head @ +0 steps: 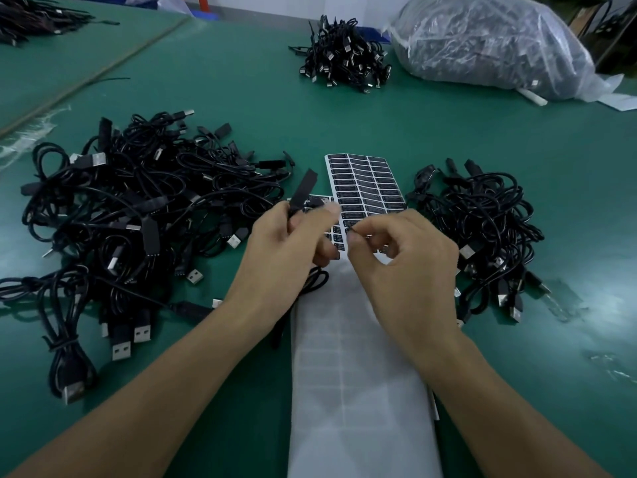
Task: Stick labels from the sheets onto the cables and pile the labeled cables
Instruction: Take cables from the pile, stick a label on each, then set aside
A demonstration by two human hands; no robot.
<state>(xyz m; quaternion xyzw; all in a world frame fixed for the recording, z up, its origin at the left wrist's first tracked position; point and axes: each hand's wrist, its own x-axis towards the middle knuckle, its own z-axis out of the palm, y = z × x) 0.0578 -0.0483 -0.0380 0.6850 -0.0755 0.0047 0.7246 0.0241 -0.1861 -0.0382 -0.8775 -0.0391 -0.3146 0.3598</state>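
Green worktable [482, 139]: a bag of cables [489, 46] lies beyond the label sheet [365, 181], a big loose pile [138, 208] left of it and a smaller pile [482, 229] right. Over the sheet's near end, the left hand [286, 243] grips a light, limp cable [303, 191] by its stiff plug. The right hand [406, 257] pinches a flimsy label [351, 230], probably best held by its edge.

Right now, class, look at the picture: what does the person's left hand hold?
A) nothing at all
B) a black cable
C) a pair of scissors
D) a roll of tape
B: the left hand grips a cable, whose black connector end sticks up above the fingers, while the right hand pinches a label at the label sheet.
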